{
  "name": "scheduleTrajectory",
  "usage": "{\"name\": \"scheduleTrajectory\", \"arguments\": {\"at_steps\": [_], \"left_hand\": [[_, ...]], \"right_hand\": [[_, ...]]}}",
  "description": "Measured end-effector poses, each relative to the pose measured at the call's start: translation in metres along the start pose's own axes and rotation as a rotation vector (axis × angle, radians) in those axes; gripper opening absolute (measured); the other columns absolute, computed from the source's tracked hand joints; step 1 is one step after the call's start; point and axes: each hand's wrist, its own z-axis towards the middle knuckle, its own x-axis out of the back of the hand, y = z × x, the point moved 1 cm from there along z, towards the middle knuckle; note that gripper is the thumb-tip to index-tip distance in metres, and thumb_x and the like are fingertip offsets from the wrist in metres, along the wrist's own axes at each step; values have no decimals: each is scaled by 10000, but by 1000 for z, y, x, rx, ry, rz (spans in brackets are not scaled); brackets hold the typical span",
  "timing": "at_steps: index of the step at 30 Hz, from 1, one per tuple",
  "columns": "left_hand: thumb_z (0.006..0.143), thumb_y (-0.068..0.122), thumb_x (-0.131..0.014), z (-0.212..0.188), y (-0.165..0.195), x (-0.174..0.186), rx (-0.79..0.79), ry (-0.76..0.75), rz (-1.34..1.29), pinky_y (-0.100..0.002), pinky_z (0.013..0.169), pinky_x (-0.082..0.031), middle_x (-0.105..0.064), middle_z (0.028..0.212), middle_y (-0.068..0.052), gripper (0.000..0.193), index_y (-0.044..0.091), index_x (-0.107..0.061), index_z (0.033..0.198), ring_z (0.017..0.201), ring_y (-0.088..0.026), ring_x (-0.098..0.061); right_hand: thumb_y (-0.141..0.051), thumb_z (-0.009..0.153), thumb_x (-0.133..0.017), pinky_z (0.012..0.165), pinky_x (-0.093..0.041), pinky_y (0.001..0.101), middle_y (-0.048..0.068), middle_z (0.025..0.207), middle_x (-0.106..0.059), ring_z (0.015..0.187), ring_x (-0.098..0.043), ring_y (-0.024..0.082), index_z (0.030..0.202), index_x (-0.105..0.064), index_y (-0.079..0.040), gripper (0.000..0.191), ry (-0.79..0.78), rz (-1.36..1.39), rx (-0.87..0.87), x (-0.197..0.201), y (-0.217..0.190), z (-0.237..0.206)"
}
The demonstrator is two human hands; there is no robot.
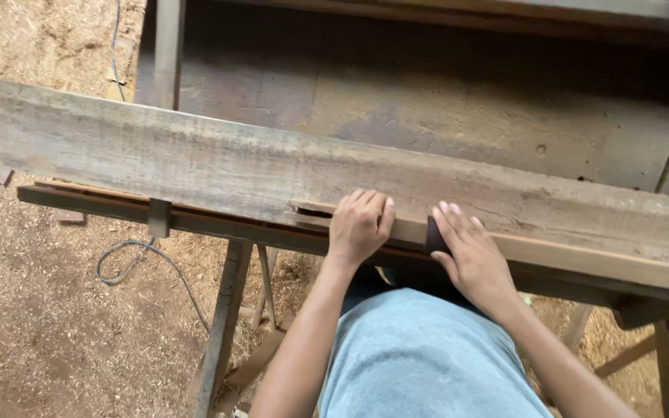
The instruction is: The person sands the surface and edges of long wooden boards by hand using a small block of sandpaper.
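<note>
I see my left hand (360, 226) flat on the narrow light-brown wooden strip (551, 253); my right hand (470, 255) presses a dark sanding block (434, 234), fingers open; most strip length looks untouched.

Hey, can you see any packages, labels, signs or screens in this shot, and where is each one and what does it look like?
None in view: no package, label, sign or screen. Only a left hand and right hand on a narrow wood strip, the right on a dark block, beside a grey plank.
</note>
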Motion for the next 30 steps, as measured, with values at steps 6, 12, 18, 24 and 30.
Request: {"name": "scheduleTrajectory", "arguments": {"at_steps": [6,12,18,24,30], "left_hand": [[996,190,-553,-11,-13,13,-99,93,-7,-429,923,-482,-699,932,-114,192,58,-660,907,976,-290,-656],[1010,223,-570,-10,-16,12,-133,-15,56,-423,903,-488,-699,898,-115,246,55,-675,864,925,-283,-665],[1009,212,-562,-13,-19,15,-138,57,-6,-427,999,-477,-707,966,-133,245,46,-684,877,1056,-302,-665],[1042,208,-549,-18,-33,25,-94,115,21,-479,1132,-358,-721,1140,-130,232,36,-702,1075,1275,-279,-602],[989,261,-593,-25,-51,48,-76,76,12,-508,1189,-268,-694,1196,-91,242,73,-709,1085,1398,-292,-487]], "right_hand": [[-277,927,-609,1214,-281,445,116,1591,-393,1491,-329,271,1516,-346,-88,672,-8,8,26,-5,-11,1],[-279,914,-611,1193,-271,456,133,1586,-371,1480,-323,285,1524,-341,-69,700,57,-31,8,-1,-28,11],[-310,915,-597,1192,-265,444,128,1599,-340,1484,-300,276,1530,-323,-70,714,8,0,39,-12,-28,15],[-305,905,-609,1193,-274,454,118,1595,-358,1483,-313,270,1516,-350,-78,701,54,13,5,-17,-37,23],[-327,905,-604,1186,-269,452,122,1595,-348,1484,-304,273,1519,-343,-78,712,14,36,13,-15,-51,30]]}}
